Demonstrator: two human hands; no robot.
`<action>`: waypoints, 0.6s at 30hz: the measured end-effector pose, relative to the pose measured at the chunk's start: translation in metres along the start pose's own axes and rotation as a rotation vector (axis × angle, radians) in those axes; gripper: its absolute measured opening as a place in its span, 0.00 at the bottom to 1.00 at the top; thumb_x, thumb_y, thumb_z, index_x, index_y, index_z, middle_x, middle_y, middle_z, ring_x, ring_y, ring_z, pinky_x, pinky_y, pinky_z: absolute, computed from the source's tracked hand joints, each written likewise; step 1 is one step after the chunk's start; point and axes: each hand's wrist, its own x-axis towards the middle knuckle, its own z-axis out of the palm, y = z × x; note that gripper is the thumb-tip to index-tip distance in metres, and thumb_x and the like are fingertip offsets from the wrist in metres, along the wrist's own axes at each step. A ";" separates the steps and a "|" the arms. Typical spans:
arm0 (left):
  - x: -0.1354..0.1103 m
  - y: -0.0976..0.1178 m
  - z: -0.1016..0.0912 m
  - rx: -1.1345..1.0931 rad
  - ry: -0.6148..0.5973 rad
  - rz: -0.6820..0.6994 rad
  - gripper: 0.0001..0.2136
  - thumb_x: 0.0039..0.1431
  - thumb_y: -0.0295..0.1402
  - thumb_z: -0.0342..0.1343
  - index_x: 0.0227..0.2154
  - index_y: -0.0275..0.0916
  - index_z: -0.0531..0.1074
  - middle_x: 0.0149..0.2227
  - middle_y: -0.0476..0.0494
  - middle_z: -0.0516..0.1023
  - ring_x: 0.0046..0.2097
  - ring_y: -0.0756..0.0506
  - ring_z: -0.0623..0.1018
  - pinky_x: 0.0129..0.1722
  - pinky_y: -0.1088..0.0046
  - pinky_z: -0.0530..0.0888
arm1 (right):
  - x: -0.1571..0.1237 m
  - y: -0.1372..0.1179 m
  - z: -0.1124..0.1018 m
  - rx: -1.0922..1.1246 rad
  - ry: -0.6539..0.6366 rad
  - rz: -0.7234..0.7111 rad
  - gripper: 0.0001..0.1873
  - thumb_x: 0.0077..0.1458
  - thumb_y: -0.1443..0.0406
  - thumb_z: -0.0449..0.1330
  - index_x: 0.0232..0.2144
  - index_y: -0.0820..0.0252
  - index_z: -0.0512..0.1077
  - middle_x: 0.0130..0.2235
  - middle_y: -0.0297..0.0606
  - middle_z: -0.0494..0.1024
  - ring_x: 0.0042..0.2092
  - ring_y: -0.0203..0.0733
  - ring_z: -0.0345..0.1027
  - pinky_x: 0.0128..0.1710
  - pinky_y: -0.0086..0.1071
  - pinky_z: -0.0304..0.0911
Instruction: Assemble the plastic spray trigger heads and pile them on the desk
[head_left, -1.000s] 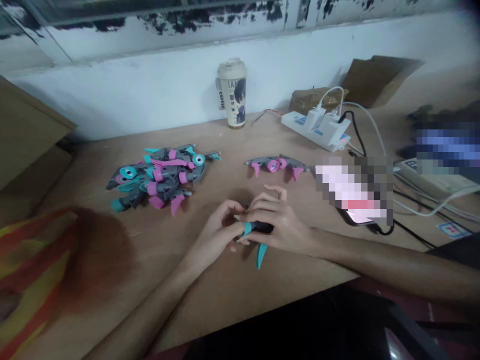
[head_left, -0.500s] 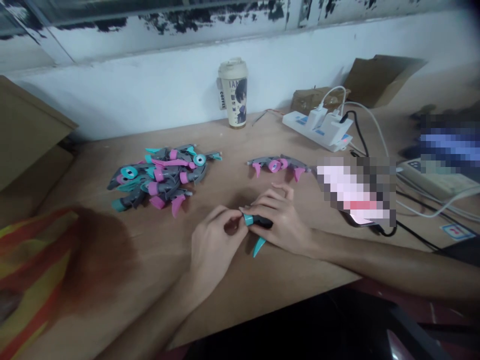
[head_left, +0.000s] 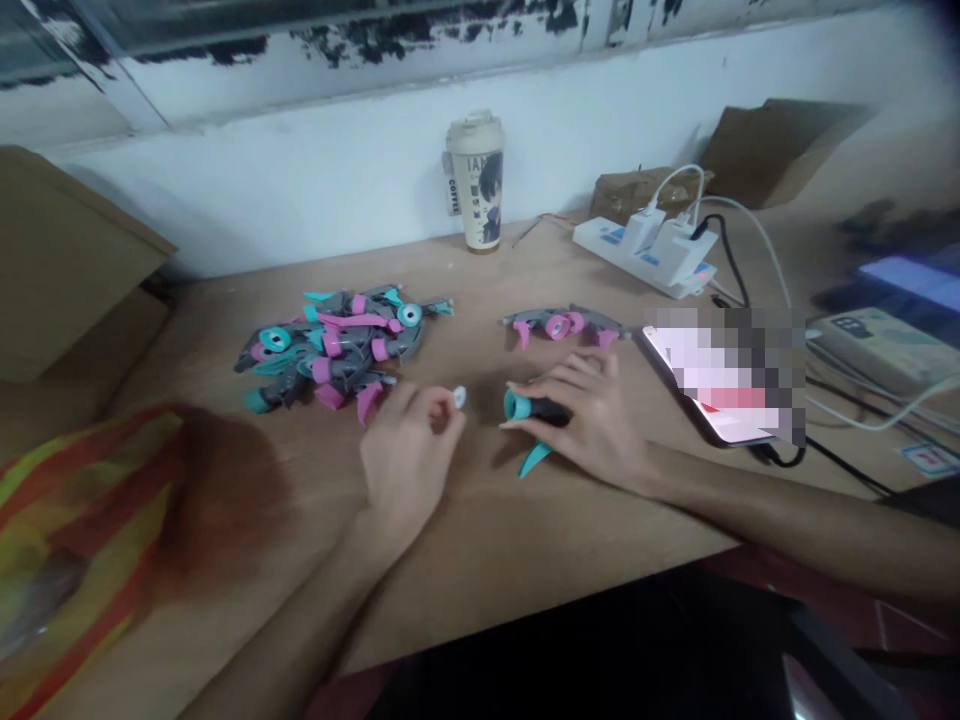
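Between thumb and forefinger, my left hand (head_left: 409, 440) pinches a small white round piece (head_left: 459, 398). To its right, my right hand (head_left: 585, 415) is closed around a dark grey plastic part with a teal ring (head_left: 516, 405) whose round opening faces left. A teal fin (head_left: 535, 458) sticks out below that hand; how it joins the part is hidden. Beyond the left hand lies a pile of grey, pink and teal plastic parts (head_left: 337, 345), two of them with eye-like discs. A separate grey and pink piece (head_left: 562, 325) rests behind my right hand.
A coffee tumbler (head_left: 482, 190) stands by the wall. Right of it sit a power strip (head_left: 645, 255) with chargers and cables, and a phone (head_left: 705, 400). At the left are a cardboard box (head_left: 67, 270) and a red and yellow bag (head_left: 82, 530).
My left hand has drawn away to the left from the teal ring, and the white piece now shows in its fingers. The ring's opening is uncovered. The view has shifted slightly.
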 end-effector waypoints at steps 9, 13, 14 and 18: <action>0.010 -0.007 0.001 -0.807 -0.206 -0.362 0.10 0.54 0.38 0.54 0.29 0.37 0.72 0.27 0.50 0.69 0.25 0.53 0.68 0.21 0.80 0.67 | 0.007 0.010 0.005 0.281 0.044 0.138 0.17 0.46 0.55 0.65 0.40 0.50 0.72 0.39 0.30 0.80 0.42 0.42 0.72 0.56 0.48 0.49; 0.011 -0.008 0.003 -0.973 -0.193 -0.446 0.08 0.53 0.37 0.55 0.27 0.36 0.71 0.24 0.51 0.66 0.23 0.53 0.66 0.19 0.80 0.65 | 0.008 0.010 0.005 0.382 0.041 0.197 0.17 0.44 0.55 0.66 0.38 0.51 0.73 0.41 0.32 0.79 0.44 0.44 0.72 0.54 0.47 0.55; 0.011 -0.008 0.003 -1.004 -0.202 -0.450 0.08 0.53 0.37 0.55 0.27 0.36 0.72 0.24 0.51 0.65 0.23 0.54 0.66 0.19 0.80 0.65 | 0.008 0.009 0.004 0.407 0.036 0.208 0.18 0.44 0.55 0.66 0.38 0.51 0.73 0.41 0.33 0.79 0.44 0.44 0.72 0.52 0.46 0.57; 0.009 -0.002 0.000 -1.025 -0.293 -0.371 0.09 0.53 0.37 0.56 0.27 0.36 0.73 0.24 0.50 0.67 0.24 0.54 0.66 0.19 0.80 0.65 | 0.008 0.004 0.005 0.478 -0.004 0.197 0.18 0.43 0.56 0.67 0.38 0.53 0.72 0.40 0.34 0.79 0.44 0.43 0.72 0.49 0.44 0.60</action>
